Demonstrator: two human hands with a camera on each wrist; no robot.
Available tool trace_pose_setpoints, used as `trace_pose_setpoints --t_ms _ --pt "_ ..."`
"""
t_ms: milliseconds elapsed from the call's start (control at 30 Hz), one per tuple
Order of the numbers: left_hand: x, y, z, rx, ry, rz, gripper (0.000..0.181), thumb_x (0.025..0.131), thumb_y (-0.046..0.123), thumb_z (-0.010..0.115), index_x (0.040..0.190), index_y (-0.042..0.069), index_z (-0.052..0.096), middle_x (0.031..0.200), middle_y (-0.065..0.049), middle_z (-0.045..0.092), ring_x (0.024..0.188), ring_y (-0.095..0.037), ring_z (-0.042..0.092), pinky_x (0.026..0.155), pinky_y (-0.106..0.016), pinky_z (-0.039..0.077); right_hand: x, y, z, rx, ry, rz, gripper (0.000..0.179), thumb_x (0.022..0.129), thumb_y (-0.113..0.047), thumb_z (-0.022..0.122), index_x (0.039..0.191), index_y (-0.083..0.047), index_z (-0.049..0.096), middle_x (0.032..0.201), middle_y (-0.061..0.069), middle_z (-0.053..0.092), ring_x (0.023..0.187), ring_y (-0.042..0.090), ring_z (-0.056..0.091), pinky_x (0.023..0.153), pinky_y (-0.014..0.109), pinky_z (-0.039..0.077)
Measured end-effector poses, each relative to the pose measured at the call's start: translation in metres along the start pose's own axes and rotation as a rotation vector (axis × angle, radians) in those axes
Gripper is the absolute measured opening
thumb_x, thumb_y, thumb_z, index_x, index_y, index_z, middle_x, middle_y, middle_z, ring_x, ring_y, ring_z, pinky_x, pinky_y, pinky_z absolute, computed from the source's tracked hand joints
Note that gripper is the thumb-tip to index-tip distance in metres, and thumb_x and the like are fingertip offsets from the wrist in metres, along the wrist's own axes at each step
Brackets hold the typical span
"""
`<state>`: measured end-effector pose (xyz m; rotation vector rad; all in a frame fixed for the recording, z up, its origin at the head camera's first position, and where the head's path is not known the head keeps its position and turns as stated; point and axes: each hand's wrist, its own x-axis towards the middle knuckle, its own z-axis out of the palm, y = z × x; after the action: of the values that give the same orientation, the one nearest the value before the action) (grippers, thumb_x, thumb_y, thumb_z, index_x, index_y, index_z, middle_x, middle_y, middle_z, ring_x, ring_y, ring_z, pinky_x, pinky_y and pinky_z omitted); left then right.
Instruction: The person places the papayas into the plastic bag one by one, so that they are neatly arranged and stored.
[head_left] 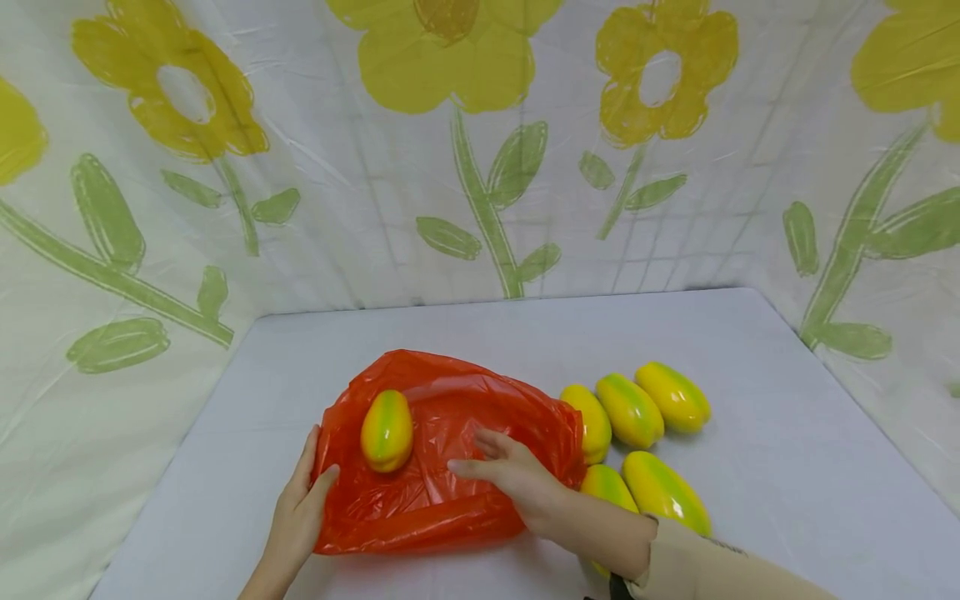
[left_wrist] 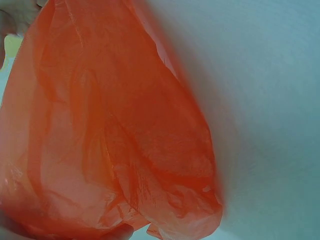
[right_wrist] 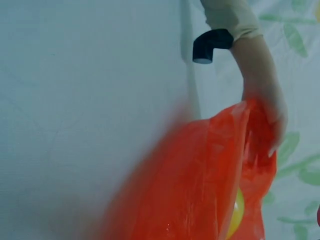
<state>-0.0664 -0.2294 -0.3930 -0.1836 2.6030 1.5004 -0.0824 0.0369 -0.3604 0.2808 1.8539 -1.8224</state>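
A red plastic bag [head_left: 450, 508] lies spread on the table with its mouth facing up, and one yellow-green papaya [head_left: 387, 432] shows inside, toward the left. My left hand [head_left: 297, 510] holds the bag's left edge, thumb on the inner side and fingers outside. Over the bag's right part reaches my right hand [head_left: 517, 479], its fingers extended and apart with nothing between them. In the right wrist view, the left hand [right_wrist: 265, 107] is at the bag's rim and a papaya [right_wrist: 236, 214] peeks out of the opening. Red plastic fills most of the left wrist view.
Several more papayas [head_left: 630, 410] lie to the right of the bag, some partly hidden by the bag and right forearm. The table [head_left: 810, 467] has a pale cover. A flower-printed curtain [head_left: 337, 200] surrounds its back and sides.
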Motion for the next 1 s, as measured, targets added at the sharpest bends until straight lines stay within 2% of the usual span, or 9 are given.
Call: trace_pose_setpoints --t_ms 500,767,1000 --pt "0.001 0.001 0.0 0.001 -0.005 -0.017 0.066 0.106 0.026 0.036 0.156 0.012 -0.006 0.162 -0.017 0.002 0.145 -0.044 0.01 0.11 -0.06 0.02 -0.018 0.004 -0.018 0.012 -0.073 -0.036 0.081 0.085 -0.033 0.074 0.149 -0.003 0.035 0.15 0.02 0.039 0.135 0.039 0.037 0.105 0.053 0.038" --pt "0.001 0.001 0.001 -0.011 -0.003 -0.01 0.066 0.106 0.025 0.036 0.156 0.013 -0.005 0.162 -0.016 0.003 0.144 -0.044 0.011 0.11 -0.06 0.02 -0.028 0.008 -0.027 0.059 -0.057 -0.044 0.077 0.087 -0.027 0.073 0.148 0.0 0.034 0.148 0.022 0.041 0.134 0.038 0.04 0.104 0.05 0.041" --pt "0.002 0.001 0.001 -0.016 -0.001 -0.005 0.066 0.106 0.024 0.036 0.156 0.012 -0.004 0.162 -0.017 0.003 0.144 -0.044 0.011 0.11 -0.06 0.022 -0.034 0.006 -0.041 0.085 -0.042 -0.062 0.081 0.086 -0.031 0.075 0.149 0.0 0.033 0.151 0.023 0.035 0.136 0.039 0.035 0.109 0.055 0.032"
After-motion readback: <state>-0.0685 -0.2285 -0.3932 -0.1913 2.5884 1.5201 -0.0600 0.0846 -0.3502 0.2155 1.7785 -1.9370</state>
